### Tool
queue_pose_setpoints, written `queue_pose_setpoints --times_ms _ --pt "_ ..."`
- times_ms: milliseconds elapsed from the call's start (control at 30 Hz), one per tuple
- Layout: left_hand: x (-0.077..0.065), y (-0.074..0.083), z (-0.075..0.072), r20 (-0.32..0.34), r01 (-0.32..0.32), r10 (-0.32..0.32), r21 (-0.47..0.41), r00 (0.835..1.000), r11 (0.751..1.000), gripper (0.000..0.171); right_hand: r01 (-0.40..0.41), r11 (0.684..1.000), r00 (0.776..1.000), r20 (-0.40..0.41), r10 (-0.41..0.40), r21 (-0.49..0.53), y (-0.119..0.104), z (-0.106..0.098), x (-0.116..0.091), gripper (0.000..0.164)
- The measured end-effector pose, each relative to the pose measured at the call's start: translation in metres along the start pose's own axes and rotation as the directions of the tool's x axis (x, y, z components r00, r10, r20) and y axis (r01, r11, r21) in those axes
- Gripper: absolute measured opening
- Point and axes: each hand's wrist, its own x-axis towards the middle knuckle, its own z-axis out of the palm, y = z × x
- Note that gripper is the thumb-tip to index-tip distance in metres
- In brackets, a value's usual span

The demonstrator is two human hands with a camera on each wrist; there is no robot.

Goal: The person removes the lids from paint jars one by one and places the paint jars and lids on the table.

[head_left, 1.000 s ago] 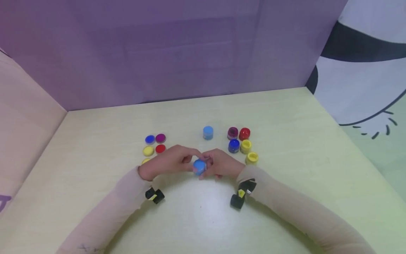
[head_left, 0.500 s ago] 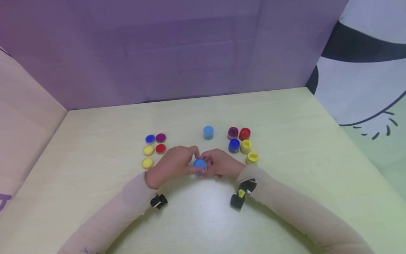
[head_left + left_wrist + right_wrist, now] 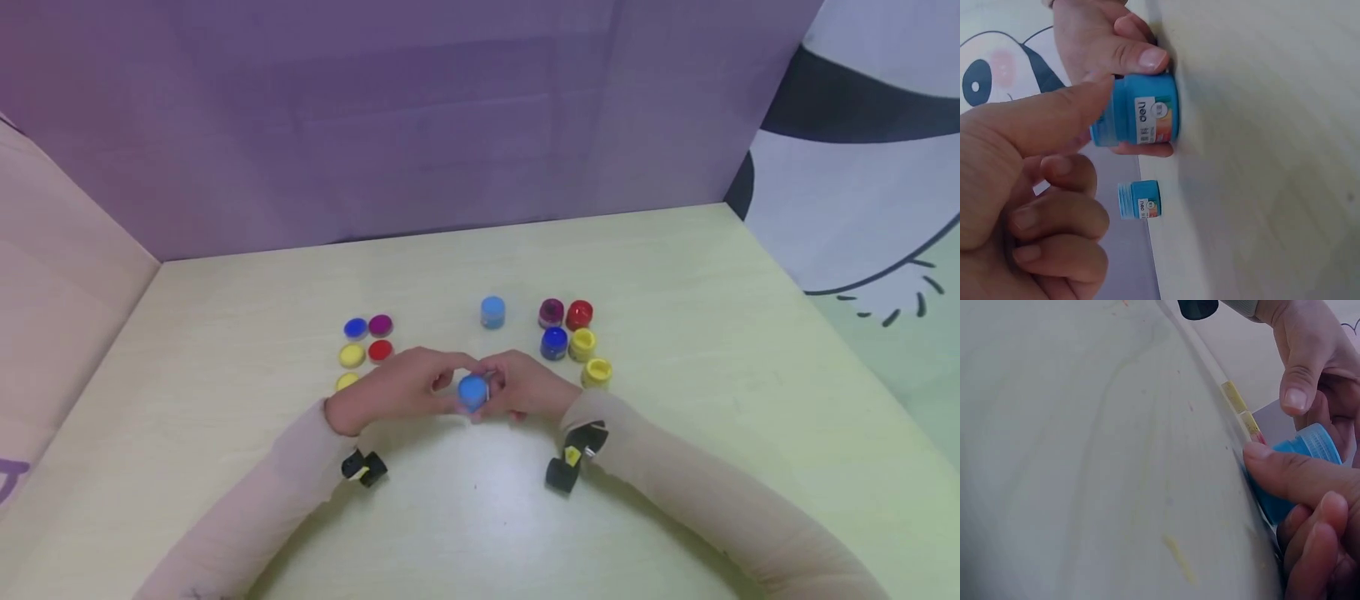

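My right hand [image 3: 531,385] grips a light-blue paint jar [image 3: 1157,115] by its body, low over the table at the middle. My left hand [image 3: 405,385] has its thumb and index finger curved around the jar's ribbed lid [image 3: 1106,125]. In the right wrist view its thumb tip looks slightly apart from that lid. The jar's label faces the left wrist camera. Another lidded light-blue jar [image 3: 492,313] stands just beyond the hands. Parts of the held jar are hidden behind my fingers.
Right of the hands stand uncovered jars: purple [image 3: 551,314], red [image 3: 579,315], dark blue [image 3: 554,343] and yellow [image 3: 582,345]. Loose lids lie on the left, among them a blue lid [image 3: 356,329] and a red lid [image 3: 380,350]. A purple wall panel [image 3: 450,125] closes the back.
My left hand turned inward over the lid half a second ago and has swung back to roughly its earlier pose. My right hand and the jar have stayed put.
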Motion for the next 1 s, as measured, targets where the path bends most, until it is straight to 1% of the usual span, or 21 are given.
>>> queue_pose_setpoints --times_ms 67,133,267,367,500,633,700,767,900,1000 --pt "0.0 -0.002 -0.002 0.019 -0.033 0.033 -0.02 0.999 0.999 0.043 -0.004 1.0 1.0 0.0 0.004 -0.006 -0.001 0.0 0.0 0.036" --pt "0.001 -0.003 -0.003 0.03 -0.05 0.051 -0.026 0.998 0.998 0.041 -0.002 1.0 1.0 0.002 0.002 -0.011 -0.001 0.0 0.0 0.033" --pt "0.003 -0.003 -0.003 0.023 -0.05 0.05 0.002 0.999 0.999 0.036 0.009 1.0 1.0 0.007 -0.009 -0.009 -0.002 0.0 0.0 0.03" --pt "0.005 -0.001 0.0 0.012 -0.021 0.021 0.018 1.0 1.0 0.033 0.02 1.0 1.0 0.009 -0.02 -0.007 -0.002 0.0 -0.001 0.028" --pt "0.006 0.001 0.004 -0.008 0.027 -0.027 0.03 1.0 0.999 0.03 0.039 0.999 0.999 0.006 -0.039 -0.01 -0.002 0.001 -0.001 0.03" --pt "0.005 0.004 0.005 -0.039 0.051 -0.048 0.069 0.998 0.996 0.03 0.051 0.999 0.999 0.004 -0.051 -0.011 -0.002 0.002 -0.001 0.034" --pt "0.005 0.006 0.005 -0.056 0.058 -0.053 0.087 0.997 0.995 0.031 0.051 0.999 0.999 0.002 -0.051 -0.013 -0.002 0.002 -0.001 0.034" --pt "0.004 0.007 0.004 -0.07 0.072 -0.066 0.095 0.995 0.993 0.032 0.05 0.999 0.999 0.002 -0.05 -0.016 -0.002 0.003 -0.001 0.031" --pt "0.001 0.008 -0.001 -0.099 0.109 -0.101 0.073 0.99 0.991 0.034 0.039 0.999 0.999 0.002 -0.039 -0.033 -0.001 0.003 0.0 0.024" --pt "-0.003 0.007 -0.005 -0.124 0.146 -0.136 0.068 0.983 0.987 0.036 0.017 0.999 1.0 -0.004 -0.017 -0.042 0.0 0.002 0.0 0.028"
